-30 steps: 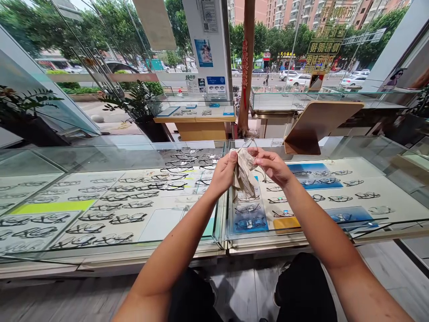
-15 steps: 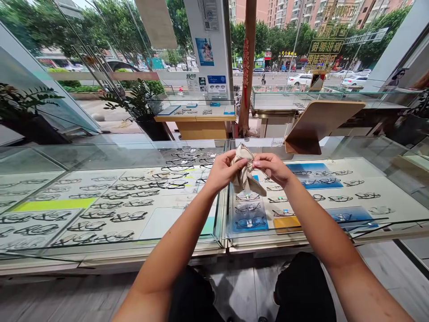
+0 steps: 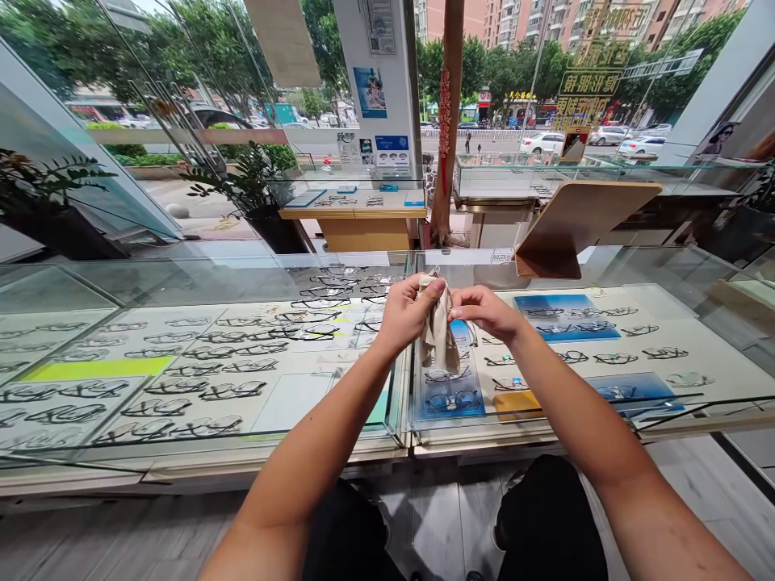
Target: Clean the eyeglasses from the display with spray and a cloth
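Note:
Above the glass counter, my left hand (image 3: 407,311) is closed on a beige cleaning cloth (image 3: 441,343), thumb pressed on top, and the cloth's loose end hangs down. My right hand (image 3: 488,313) pinches at the cloth's right side, fingertips close to the left hand's. A pair of thin-rimmed eyeglasses (image 3: 473,332) appears to be held between the hands; one thin curved part shows below the right fingers. Most of the eyeglasses is hidden by the cloth and fingers.
Beneath the hands, the glass display case (image 3: 403,428) contains rows of eyeglasses (image 3: 233,390). A wooden-backed mirror or stand (image 3: 581,226) is on the counter at right. Behind are another display table (image 3: 363,214), a wooden post (image 3: 449,121) and potted plants (image 3: 260,190).
The cloth has gone from bunched and spread toward the right to hanging straight down. My right fingers have moved slightly down and left; my left hand stays near the same spot.

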